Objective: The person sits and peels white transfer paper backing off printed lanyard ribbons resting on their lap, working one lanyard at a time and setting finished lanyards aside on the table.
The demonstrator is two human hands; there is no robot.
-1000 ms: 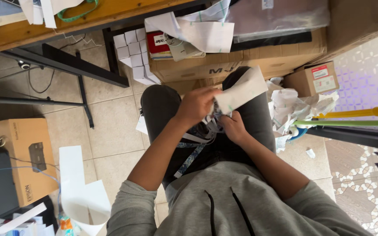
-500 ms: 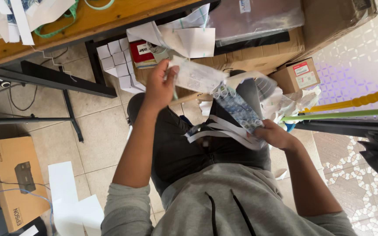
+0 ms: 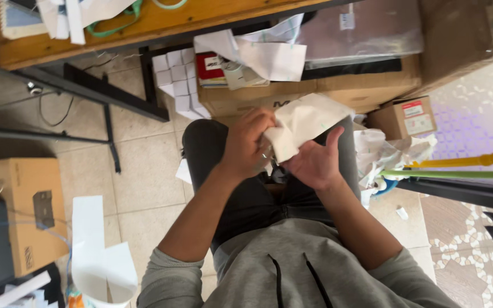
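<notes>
I sit with dark trousers and a grey hooded top, both hands raised over my lap. My left hand [image 3: 247, 144] pinches the near edge of a crumpled cream-white sheet of paper [image 3: 305, 121]. My right hand [image 3: 314, 161] lies palm up under the same sheet, fingers spread against its underside. The paper bunches between the two hands and fans out toward the upper right. A small dark object shows in my lap just below the hands, mostly hidden.
A wooden desk [image 3: 161, 23] with black metal legs stands ahead, with paper scraps on it. Cardboard boxes [image 3: 315, 91] are stacked under it, with small white folded pieces [image 3: 175, 80] beside them. Another box [image 3: 21, 211] and white sheets [image 3: 95, 251] lie left. Crumpled paper [image 3: 383, 154] and coloured poles [image 3: 457, 166] are right.
My left hand came back from its reach toward the boxes and joined the right hand. The long patterned strip is gone from view; both hands now hold a crumpled sheet.
</notes>
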